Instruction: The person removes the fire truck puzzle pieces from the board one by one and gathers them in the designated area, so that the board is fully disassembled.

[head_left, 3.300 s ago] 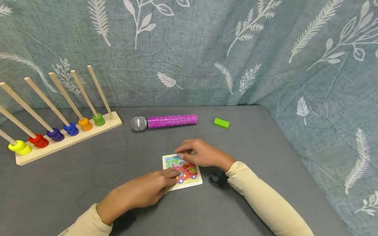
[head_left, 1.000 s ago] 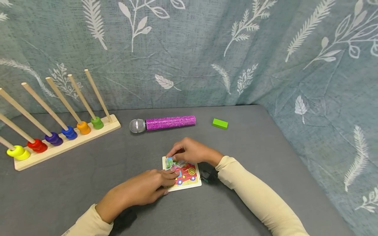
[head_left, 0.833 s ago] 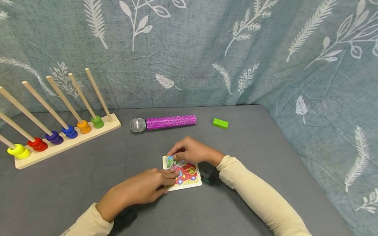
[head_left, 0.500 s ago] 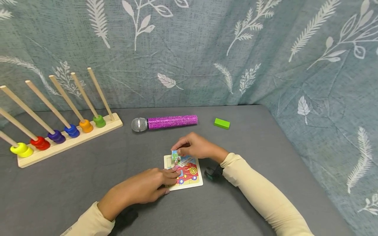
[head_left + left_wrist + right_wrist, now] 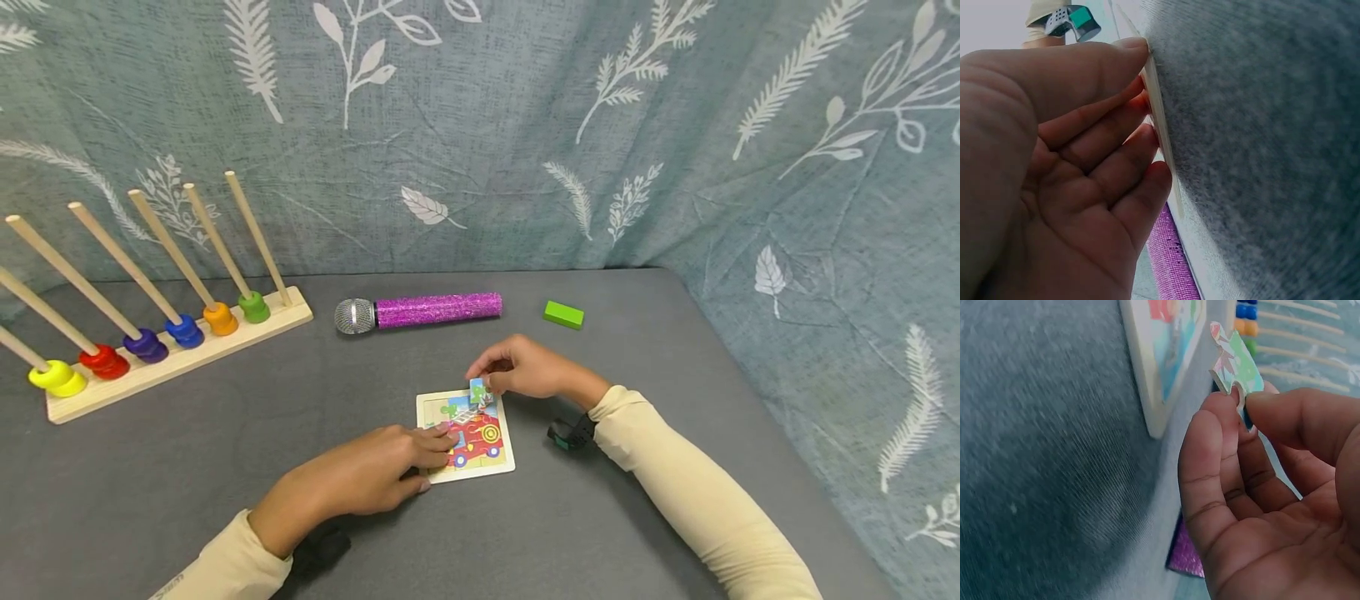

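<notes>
A square jigsaw puzzle board with a pale wooden rim lies on the table, showing a red truck. My left hand rests its fingertips on the board's left part, the thumb at the near left edge. From the left wrist, the fingers and thumb meet the board's thin edge. Over the upper right of the board, my right hand pinches a small puzzle piece between thumb and fingers. That piece is green, blue and white, held tilted up. Bare wood shows at the board's upper left corner.
Behind the board lies a microphone with a glittery purple handle. A green block sits at the back right. On the left stands a wooden peg rack with coloured rings. A patterned curtain hangs behind the table.
My right hand has lifted the puzzle piece from the board's upper left corner and moved right with it, over the upper right. My left hand has stayed on the board.
</notes>
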Action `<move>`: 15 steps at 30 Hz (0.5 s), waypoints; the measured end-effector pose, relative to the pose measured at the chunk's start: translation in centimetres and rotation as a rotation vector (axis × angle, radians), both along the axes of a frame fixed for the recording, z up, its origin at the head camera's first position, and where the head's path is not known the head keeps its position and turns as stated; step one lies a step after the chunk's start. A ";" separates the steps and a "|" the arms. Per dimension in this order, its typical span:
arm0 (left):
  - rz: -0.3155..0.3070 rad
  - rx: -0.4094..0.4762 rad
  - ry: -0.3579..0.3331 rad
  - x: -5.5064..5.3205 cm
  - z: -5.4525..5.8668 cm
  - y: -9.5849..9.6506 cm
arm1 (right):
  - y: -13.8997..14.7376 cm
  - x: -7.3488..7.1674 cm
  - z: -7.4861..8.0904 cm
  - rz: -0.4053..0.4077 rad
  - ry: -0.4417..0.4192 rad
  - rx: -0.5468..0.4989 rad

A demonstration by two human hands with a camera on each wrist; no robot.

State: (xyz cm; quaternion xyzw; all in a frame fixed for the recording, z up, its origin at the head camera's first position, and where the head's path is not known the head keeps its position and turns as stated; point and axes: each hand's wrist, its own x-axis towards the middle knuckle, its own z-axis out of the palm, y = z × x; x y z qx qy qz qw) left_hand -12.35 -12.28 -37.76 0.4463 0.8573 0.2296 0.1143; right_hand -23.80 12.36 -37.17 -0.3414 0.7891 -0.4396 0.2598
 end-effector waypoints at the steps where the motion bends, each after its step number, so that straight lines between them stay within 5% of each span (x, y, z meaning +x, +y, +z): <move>1: 0.005 -0.003 -0.005 0.0 0.0 0.0 | 0.1 0.0 0.0 -0.010 0.005 0.003; 6: 0.033 -0.018 -0.043 0.1 -0.1 0.1 | 0.8 -0.2 0.3 -0.061 0.043 0.003; 15: 0.018 -0.012 -0.004 0.0 -0.1 0.1 | 2.1 -1.4 0.3 -0.121 0.063 0.069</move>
